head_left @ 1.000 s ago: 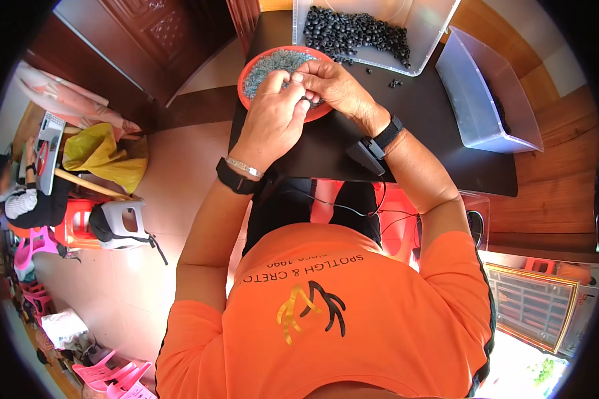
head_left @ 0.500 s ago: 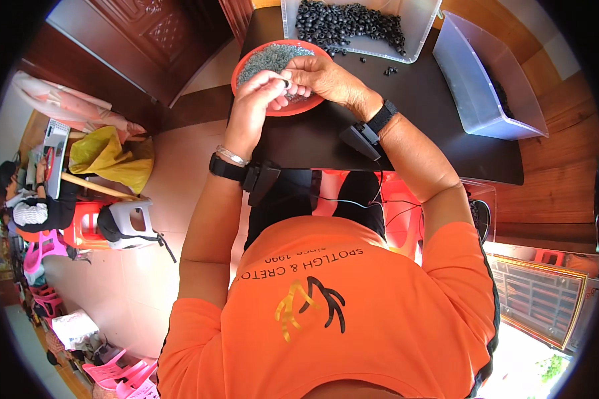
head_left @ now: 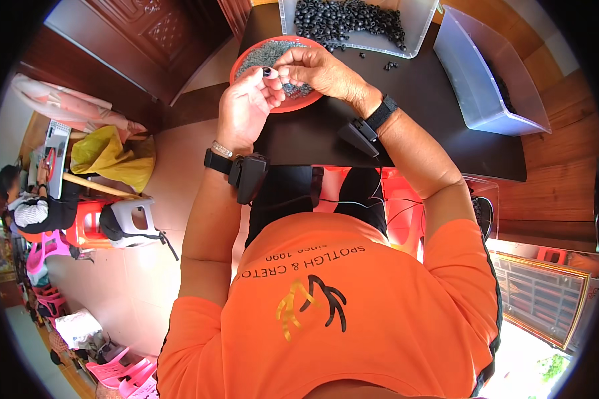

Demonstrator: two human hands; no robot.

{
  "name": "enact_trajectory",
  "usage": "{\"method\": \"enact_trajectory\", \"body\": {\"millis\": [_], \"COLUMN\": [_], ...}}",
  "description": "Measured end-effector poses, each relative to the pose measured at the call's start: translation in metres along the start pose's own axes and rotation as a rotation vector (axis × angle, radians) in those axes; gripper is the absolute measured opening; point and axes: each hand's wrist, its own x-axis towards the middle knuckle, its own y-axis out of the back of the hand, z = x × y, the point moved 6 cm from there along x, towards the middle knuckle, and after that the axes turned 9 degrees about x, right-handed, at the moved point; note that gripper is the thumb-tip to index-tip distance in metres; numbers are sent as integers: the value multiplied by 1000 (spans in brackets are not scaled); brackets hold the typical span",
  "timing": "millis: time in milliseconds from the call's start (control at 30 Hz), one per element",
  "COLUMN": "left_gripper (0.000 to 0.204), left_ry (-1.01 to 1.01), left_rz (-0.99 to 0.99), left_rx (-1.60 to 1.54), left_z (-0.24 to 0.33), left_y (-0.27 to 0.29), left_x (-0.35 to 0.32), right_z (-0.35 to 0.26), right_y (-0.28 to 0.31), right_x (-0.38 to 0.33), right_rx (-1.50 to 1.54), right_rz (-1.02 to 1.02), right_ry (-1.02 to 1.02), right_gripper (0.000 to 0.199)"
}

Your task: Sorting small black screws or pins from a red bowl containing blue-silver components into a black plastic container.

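Note:
My left hand (head_left: 245,106), palm turned partly up, pinches a small black ring-like piece (head_left: 267,72) between thumb and fingertips. Close against it, my right hand (head_left: 321,72) has its thumb and fingers pressed together; what they hold, if anything, is too small to make out. Both hands are above a red bowl (head_left: 293,106) full of small grey metal-looking parts (head_left: 267,52). Just beyond the bowl lies a clear plastic bin (head_left: 416,26) with a heap of small black round pieces (head_left: 353,23). A few loose black pieces (head_left: 391,66) rest on the dark table (head_left: 406,93).
A second translucent bin (head_left: 469,100), with dark pieces inside, stands at the table's right. Cables (head_left: 353,201) hang below the table's near edge. Off to the left are a grey stool (head_left: 140,219), a yellow bag (head_left: 120,159) and another person (head_left: 36,209).
My left hand has shifted slightly left and its palm has turned up, showing more of the black piece. My right fingertips have moved a little left and stay close to it.

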Motion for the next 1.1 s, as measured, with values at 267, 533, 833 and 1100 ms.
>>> {"method": "enact_trajectory", "body": {"millis": [267,533,833,1100], "left_gripper": [25,25,13,14], "left_ry": [-6,44,-270,-610], "left_rz": [20,78,165,51], "left_rx": [-3,-27,773,1324], "left_z": [0,-4,24,26], "left_y": [-2,11,-6,-29], "left_x": [1,1,-7,-15], "right_z": [1,-7,-4,0], "right_y": [0,-2,1,-1], "right_x": [0,-3,-3,-7], "right_rx": [-108,-361,-297,-134], "right_rz": [17,92,90,-6], "right_ry": [72,167,-30,-218], "right_gripper": [16,15,18,19]}}
